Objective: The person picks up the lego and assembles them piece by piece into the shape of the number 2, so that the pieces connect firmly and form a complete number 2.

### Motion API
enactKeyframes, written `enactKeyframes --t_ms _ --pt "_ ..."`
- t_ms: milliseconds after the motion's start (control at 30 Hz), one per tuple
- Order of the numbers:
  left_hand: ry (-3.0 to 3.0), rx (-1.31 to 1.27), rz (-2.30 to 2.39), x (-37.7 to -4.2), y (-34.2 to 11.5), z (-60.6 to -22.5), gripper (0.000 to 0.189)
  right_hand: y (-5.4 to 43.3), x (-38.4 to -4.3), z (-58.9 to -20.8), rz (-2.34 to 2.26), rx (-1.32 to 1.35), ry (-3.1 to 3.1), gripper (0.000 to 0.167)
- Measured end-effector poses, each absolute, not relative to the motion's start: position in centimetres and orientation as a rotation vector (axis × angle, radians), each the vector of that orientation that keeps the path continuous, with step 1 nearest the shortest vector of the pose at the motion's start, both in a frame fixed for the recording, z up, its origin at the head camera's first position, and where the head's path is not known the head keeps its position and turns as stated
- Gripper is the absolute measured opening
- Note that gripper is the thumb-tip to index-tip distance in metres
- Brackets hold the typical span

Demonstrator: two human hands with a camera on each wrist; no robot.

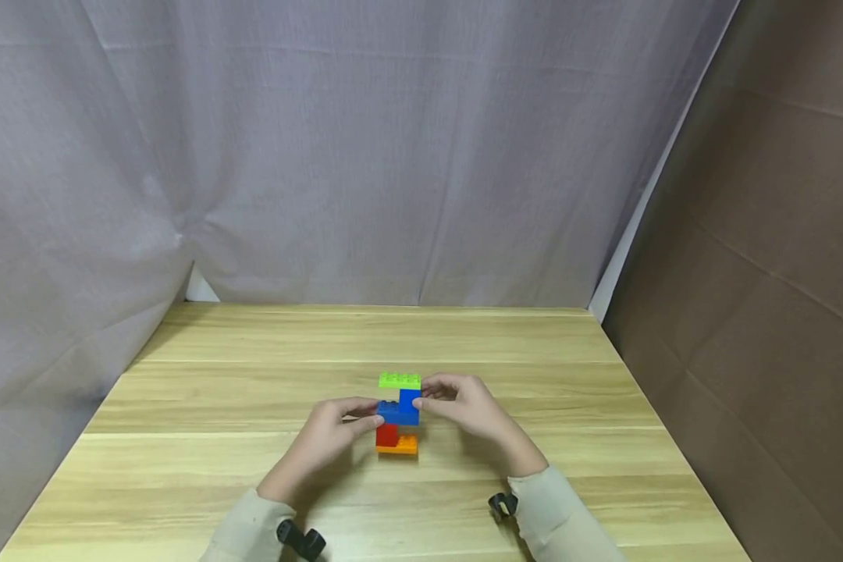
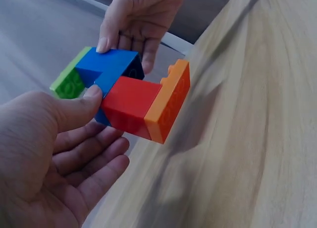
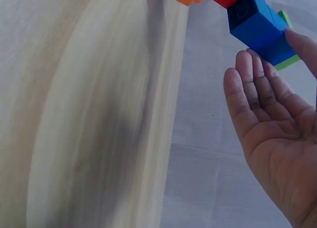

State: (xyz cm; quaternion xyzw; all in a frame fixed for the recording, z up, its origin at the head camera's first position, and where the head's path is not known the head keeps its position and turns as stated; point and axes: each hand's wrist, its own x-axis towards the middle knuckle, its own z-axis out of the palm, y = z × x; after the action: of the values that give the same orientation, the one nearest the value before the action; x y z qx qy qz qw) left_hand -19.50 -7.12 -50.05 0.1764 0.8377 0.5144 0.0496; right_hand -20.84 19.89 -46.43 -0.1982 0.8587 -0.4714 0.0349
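Note:
A small stack of joined toy building bricks stands upright between my hands, with a lime green brick [image 1: 400, 380] on top and an upper blue brick [image 1: 409, 398] under its right end. Below come a wider blue brick [image 1: 402, 418], a red brick [image 1: 386, 435] at the left and a flat orange brick [image 1: 407, 446] at the bottom. My left hand [image 1: 329, 429] pinches the left end of the wider blue brick, thumb in front. With thumb and fingers my right hand [image 1: 469, 404] pinches the upper blue brick. The stack appears held above the table in the left wrist view.
The wooden table [image 1: 253, 375] spreads around both hands, and shadows fall on it below the bricks. Grey curtain cloth [image 1: 365, 156] hangs behind its far edge, with brownish cloth [image 1: 759, 273] at the right. Black wrist devices [image 1: 300, 540] sit at both sleeves.

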Motion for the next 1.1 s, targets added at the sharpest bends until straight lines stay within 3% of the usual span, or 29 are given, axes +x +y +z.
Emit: enactKeyframes --t_ms 700,1100 --pt "2.517 0.432 1.527 -20.0 -6.6 -50.9 0.039 19.5 -22.9 -48.5 -1.463 -0.376 2.434 0.048" --pt "2.611 0.352 1.458 -19.8 -5.8 -51.5 0.036 19.2 -23.4 -49.8 -1.500 -0.282 2.335 0.038"
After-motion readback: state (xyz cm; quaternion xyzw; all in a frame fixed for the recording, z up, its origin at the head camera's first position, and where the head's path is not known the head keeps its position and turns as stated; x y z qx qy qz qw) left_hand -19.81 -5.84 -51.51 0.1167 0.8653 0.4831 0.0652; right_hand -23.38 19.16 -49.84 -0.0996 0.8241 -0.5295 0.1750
